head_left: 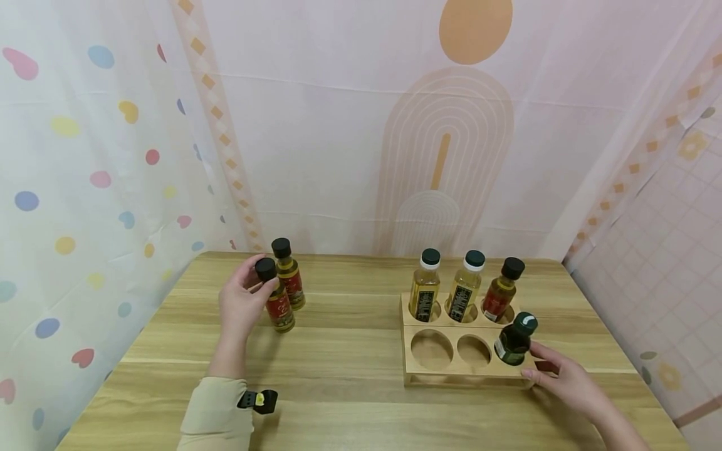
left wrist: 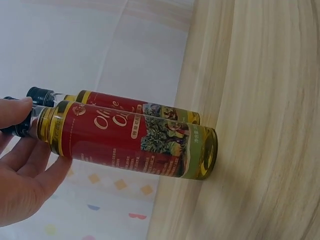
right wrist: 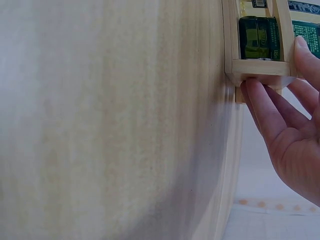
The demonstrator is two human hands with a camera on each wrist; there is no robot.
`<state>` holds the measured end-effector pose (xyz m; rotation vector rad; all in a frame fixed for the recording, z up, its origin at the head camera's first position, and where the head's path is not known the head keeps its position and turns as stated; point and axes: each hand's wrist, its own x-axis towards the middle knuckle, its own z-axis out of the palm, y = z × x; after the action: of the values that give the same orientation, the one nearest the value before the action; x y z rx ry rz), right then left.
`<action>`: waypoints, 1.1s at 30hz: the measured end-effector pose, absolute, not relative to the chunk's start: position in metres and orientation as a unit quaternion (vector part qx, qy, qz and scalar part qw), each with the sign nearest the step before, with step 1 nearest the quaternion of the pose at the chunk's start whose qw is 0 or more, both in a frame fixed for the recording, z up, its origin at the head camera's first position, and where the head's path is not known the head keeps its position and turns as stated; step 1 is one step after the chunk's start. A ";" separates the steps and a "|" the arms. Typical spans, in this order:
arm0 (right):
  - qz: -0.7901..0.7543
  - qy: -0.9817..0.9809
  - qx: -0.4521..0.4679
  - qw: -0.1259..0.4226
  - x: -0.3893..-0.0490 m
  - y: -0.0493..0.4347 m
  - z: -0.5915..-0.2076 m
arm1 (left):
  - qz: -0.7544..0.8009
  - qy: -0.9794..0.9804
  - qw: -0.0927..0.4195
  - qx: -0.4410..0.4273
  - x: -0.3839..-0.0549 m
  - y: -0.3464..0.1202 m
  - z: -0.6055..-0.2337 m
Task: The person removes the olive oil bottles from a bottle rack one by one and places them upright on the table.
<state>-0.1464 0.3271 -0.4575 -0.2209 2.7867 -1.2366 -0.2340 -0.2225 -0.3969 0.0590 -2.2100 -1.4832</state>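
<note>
Toward the bench's far left corner, the left hand [head_left: 242, 307] pinches a red-labelled olive oil bottle [head_left: 279, 308] about its cap and neck, thumb against fingers. That bottle stands nearly upright, long axis rising from the bench [head_left: 338, 351]; whether its base touches the wood I cannot tell. Just beyond it, nearer the far edge, stands a matching bottle [head_left: 293, 285]. Well apart, toward the right edge, the right hand [head_left: 570, 382] grips the rack [head_left: 416, 368] at its near right corner. From the held bottle, the rack's vacant front-row holes, left and middle, lie to the right and slightly nearer the person; the left hand is closer to the bottle, the right to the rack.

Smooth pale wood forms the rack, pierced with round holes. Its back row carries two clear bottles of golden oil, [head_left: 425, 291] and [head_left: 464, 294], with green-and-white caps, then another red-labelled bottle [head_left: 499, 297]; a squat dark-green bottle [head_left: 514, 341] fills the front right hole. Streaked grain runs across the bench, with a softly creased printed curtain [head_left: 316, 156] behind.
</note>
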 end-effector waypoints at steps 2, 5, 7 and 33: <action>-0.403 0.912 -0.071 0.044 -0.147 0.327 -0.457 | -0.541 -0.807 0.237 0.018 -0.234 -0.223 -0.398; -0.405 0.911 -0.068 0.048 -0.146 0.326 -0.455 | -0.542 -0.806 0.237 0.015 -0.234 -0.223 -0.398; -0.404 0.911 -0.066 0.049 -0.146 0.326 -0.455 | -0.543 -0.805 0.237 0.014 -0.234 -0.223 -0.398; -0.411 0.908 -0.072 0.033 -0.145 0.326 -0.458 | -0.524 -0.824 0.216 0.006 -0.204 -0.243 -0.399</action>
<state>-0.1453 0.3265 -0.4578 -0.2226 2.7961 -1.2638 -0.2042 -0.2427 -0.3990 0.0167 -2.2826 -1.4528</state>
